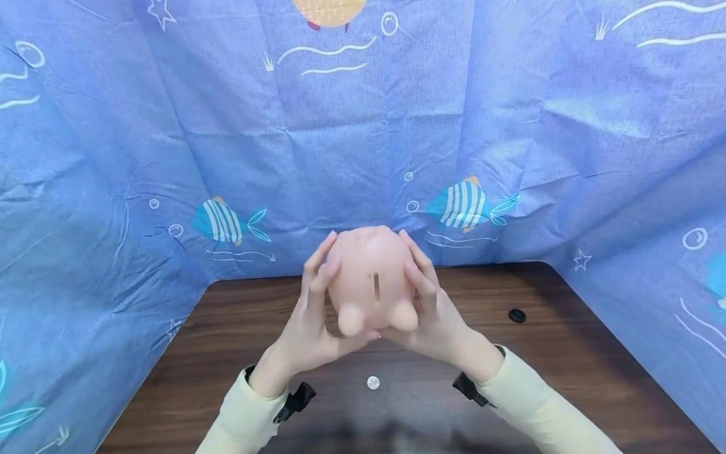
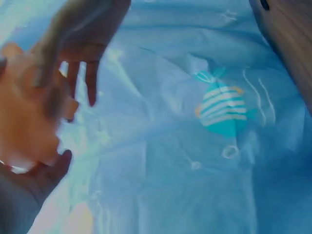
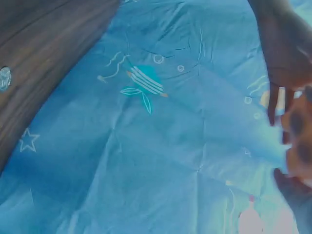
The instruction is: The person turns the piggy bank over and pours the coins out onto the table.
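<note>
Cupping a smooth pink plastic piggy bank [image 1: 374, 277] above the table's middle, left hand [image 1: 312, 328] & right hand [image 1: 439, 315] curl round its flanks (prob. light, hollow, slippery; best held at its sides).

A makeshift recording booth, not a lived-in room: blue fish-printed cloth [image 1: 363, 145] hangs as walls across the upper frame, enclosing a dark wooden counter [image 1: 567, 378] at the bottom.

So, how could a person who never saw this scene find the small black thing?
Start at the dark wooden table. Look right of the pink piggy bank held in both hands. The small round black cap lies alone there near the blue cloth, unlike the shiny silver coin lying nearer the person.
</note>
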`<state>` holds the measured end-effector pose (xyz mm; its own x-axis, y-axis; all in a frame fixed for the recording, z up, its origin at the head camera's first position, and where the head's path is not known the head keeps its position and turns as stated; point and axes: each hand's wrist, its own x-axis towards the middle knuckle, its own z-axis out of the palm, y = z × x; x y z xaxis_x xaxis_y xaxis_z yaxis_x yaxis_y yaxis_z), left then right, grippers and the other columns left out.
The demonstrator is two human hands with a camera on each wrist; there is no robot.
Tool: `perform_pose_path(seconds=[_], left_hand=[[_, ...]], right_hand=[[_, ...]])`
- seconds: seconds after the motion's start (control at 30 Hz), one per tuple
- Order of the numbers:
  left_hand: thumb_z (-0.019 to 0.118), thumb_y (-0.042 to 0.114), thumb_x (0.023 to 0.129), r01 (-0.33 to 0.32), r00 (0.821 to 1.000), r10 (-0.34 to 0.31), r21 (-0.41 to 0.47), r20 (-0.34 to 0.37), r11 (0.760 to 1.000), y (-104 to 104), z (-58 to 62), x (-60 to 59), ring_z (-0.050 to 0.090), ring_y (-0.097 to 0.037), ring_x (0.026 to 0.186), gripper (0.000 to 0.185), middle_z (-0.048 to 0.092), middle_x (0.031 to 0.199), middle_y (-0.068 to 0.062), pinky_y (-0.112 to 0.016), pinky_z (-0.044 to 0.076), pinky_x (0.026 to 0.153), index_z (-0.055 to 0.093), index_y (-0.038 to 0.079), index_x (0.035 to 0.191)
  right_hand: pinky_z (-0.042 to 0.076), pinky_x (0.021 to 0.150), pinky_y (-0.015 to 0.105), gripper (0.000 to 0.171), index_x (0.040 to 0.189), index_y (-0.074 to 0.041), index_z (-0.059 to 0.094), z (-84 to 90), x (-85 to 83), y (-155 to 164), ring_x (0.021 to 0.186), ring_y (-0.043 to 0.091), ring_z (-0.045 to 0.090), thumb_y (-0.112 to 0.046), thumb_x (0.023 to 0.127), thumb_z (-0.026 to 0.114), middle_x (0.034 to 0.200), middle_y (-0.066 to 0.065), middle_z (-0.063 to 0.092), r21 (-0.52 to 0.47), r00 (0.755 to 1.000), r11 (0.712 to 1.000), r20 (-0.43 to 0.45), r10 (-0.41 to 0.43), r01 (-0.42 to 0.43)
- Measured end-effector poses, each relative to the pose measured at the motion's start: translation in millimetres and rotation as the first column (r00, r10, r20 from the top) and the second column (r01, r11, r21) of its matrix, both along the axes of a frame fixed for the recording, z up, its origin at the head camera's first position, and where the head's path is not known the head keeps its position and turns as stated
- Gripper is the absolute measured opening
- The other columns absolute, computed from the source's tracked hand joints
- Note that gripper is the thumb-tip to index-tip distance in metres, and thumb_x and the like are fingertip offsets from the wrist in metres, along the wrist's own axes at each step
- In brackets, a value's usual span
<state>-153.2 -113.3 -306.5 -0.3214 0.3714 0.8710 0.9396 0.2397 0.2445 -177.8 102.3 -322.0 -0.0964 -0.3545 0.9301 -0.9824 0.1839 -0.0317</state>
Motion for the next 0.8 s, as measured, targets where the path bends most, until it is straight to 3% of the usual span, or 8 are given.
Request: perform_pose_path(seconds=[0.07, 0.13, 0.17, 0.2, 0.33, 0.4, 0.53, 0.8], left_hand=[[0.076, 0.047, 0.088, -0.002, 1.000, 0.002, -0.004, -0.017, 1.000, -0.1, -6.5, -1.3, 0.032, -0.042, 0.142, 0.095, 0.015, 0.159, -0.027, -0.047, 0.036, 0.113, 0.019, 0.017, 0.158], [0.074, 0.047, 0.090, -0.024, 0.987, 0.025, -0.008, 0.156, 1.000, -0.3, -21.4, -8.3, 0.035, -0.037, 0.141, 0.093, 0.017, 0.161, -0.019, -0.045, 0.040, 0.110, 0.018, 0.020, 0.160], [0.073, 0.047, 0.091, -0.058, 0.959, 0.058, -0.010, 0.278, 0.998, -0.1, -30.5, -13.2, 0.038, -0.034, 0.139, 0.093, 0.019, 0.161, -0.015, -0.045, 0.041, 0.108, 0.017, 0.023, 0.160], [0.072, 0.047, 0.092, -0.100, 0.913, 0.100, -0.021, 0.394, 0.995, 0.3, -40.2, -18.4, 0.039, -0.033, 0.139, 0.091, 0.021, 0.161, -0.012, -0.047, 0.042, 0.108, 0.017, 0.023, 0.161], [0.067, 0.047, 0.095, -0.212, 0.671, 0.239, -0.127, 0.702, 0.969, 2.7, -80.3, -39.4, 0.043, -0.034, 0.137, 0.087, 0.027, 0.161, -0.012, -0.056, 0.040, 0.107, 0.017, 0.024, 0.162], [0.064, 0.050, 0.096, -0.229, 0.605, 0.295, -0.194, 0.739, 0.954, 3.7, -96.1, -45.1, 0.037, -0.037, 0.142, 0.088, 0.026, 0.162, -0.018, -0.059, 0.033, 0.111, 0.016, 0.018, 0.162], [0.061, 0.055, 0.096, -0.221, 0.550, 0.316, -0.230, 0.773, 0.948, 4.7, -111.4, -47.9, 0.033, -0.039, 0.144, 0.090, 0.026, 0.161, -0.021, -0.061, 0.030, 0.112, 0.015, 0.013, 0.162], [0.060, 0.055, 0.096, -0.214, 0.557, 0.312, -0.230, 0.769, 0.949, 5.1, -111.6, -53.5, 0.034, -0.040, 0.143, 0.091, 0.028, 0.160, -0.024, -0.061, 0.031, 0.112, 0.016, 0.010, 0.161]], right_hand=[[0.035, 0.114, 0.045, 0.095, 0.152, -0.004, 0.017, -6.2, 0.2, -2.7, 0.143, 0.044, 0.033, -0.034, 0.087, 0.079, 0.154, 0.037, 0.022, -0.010, 1.000, 1.000, 0.008, 0.020, -0.020], [0.039, 0.111, 0.038, 0.098, 0.155, -0.007, 0.016, -20.8, -2.3, -4.8, 0.139, 0.037, 0.041, -0.034, 0.086, 0.081, 0.156, 0.031, 0.025, 0.000, 0.978, 0.999, 0.204, 0.032, -0.033], [0.044, 0.107, 0.035, 0.101, 0.157, -0.009, 0.016, -30.0, -5.3, -5.9, 0.135, 0.032, 0.047, -0.033, 0.085, 0.083, 0.157, 0.027, 0.027, 0.003, 0.938, 0.999, 0.346, 0.033, -0.037], [0.048, 0.102, 0.032, 0.103, 0.158, -0.012, 0.016, -39.8, -8.5, -7.0, 0.128, 0.028, 0.053, -0.032, 0.083, 0.085, 0.156, 0.022, 0.031, 0.003, 0.866, 0.999, 0.500, 0.030, -0.036], [0.055, 0.087, 0.034, 0.114, 0.161, -0.021, 0.014, -72.6, -21.4, -10.8, 0.108, 0.020, 0.063, -0.024, 0.076, 0.091, 0.150, 0.018, 0.043, 0.016, 0.465, 1.000, 0.885, -0.020, 0.012], [0.051, 0.095, 0.041, 0.116, 0.160, -0.017, 0.013, -83.6, -25.5, -12.1, 0.113, 0.025, 0.062, -0.024, 0.075, 0.091, 0.145, 0.022, 0.048, 0.069, 0.355, 0.997, 0.932, -0.075, 0.030], [0.043, 0.104, 0.047, 0.118, 0.159, -0.008, 0.013, -95.5, -28.4, -13.3, 0.121, 0.028, 0.057, -0.029, 0.073, 0.091, 0.139, 0.027, 0.053, 0.147, 0.312, 0.988, 0.938, -0.152, 0.039], [0.042, 0.106, 0.048, 0.118, 0.159, -0.009, 0.012, -97.3, -34.5, -12.9, 0.123, 0.029, 0.056, -0.029, 0.074, 0.091, 0.141, 0.027, 0.051, 0.152, 0.286, 0.988, 0.945, -0.157, 0.039]])
